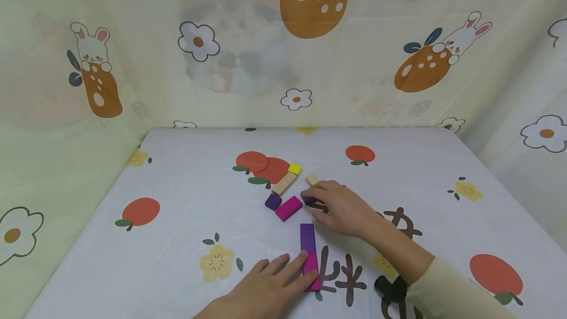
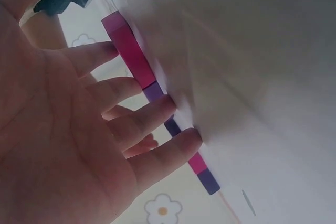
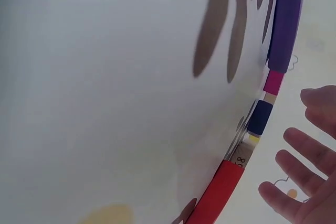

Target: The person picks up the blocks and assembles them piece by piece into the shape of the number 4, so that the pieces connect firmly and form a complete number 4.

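My left hand (image 1: 270, 284) lies with fingers spread, the fingertips touching the side of a magenta block (image 1: 311, 272). End to end with it is a purple block (image 1: 307, 238). Over a dark blue block (image 1: 307, 200) hovers my right hand (image 1: 343, 206); in the right wrist view its fingers (image 3: 304, 148) are loosely spread, apart from that block (image 3: 260, 117). A red block (image 3: 218, 192) shows in that view, but the hand hides it from the head view. Beyond the right fingertips, a plain wooden block (image 1: 312, 179) is partly covered.
Left of the right hand, another magenta block (image 1: 289, 208), a dark purple block (image 1: 273, 202), a wooden block (image 1: 284, 183) and a yellow block (image 1: 294, 169) form a bent line. A black object (image 1: 391, 288) lies by the right sleeve. Patterned cloth (image 1: 239, 107) hangs behind the table.
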Motion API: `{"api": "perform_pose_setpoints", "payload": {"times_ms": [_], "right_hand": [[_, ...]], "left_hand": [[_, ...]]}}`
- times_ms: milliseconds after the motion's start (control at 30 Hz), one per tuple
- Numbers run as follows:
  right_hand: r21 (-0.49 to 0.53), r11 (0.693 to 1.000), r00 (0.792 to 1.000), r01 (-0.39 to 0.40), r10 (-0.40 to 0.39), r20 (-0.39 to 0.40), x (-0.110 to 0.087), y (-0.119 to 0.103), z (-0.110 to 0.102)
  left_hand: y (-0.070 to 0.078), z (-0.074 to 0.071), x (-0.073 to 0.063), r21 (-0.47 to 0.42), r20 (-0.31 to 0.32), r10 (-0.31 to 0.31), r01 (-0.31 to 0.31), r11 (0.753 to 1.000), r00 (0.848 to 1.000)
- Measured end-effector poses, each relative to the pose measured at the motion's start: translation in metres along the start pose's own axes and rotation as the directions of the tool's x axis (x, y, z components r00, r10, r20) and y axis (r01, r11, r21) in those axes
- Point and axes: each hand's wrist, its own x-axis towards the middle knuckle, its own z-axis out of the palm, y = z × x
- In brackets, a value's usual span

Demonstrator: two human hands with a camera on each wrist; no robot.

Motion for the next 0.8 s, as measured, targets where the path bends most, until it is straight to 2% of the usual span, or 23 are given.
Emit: {"api": "perform_pose_setpoints", "payload": {"times_ms": [300,533,800], "right_hand": [[-0.01,1.0,0.999,-0.01,0.011,0.032,0.014,0.003,-0.001],[-0.037,0.999,0.998,-0.003,0.005,0.068,0.024,0.004,0.001],[-0.072,0.997,0.996,-0.007,0.014,0.088,0.03,0.009,0.006]], "left_hand": [[-0.001,0.003,0.001,0.038,-0.02,0.007,-0.006,0.999,1.0],[0.0,0.002,0.002,0.015,0.019,-0.024,0.024,1.0,1.0],[0.0,0.002,0.001,0.021,0.011,-0.012,0.011,1.0,1.0]]}}
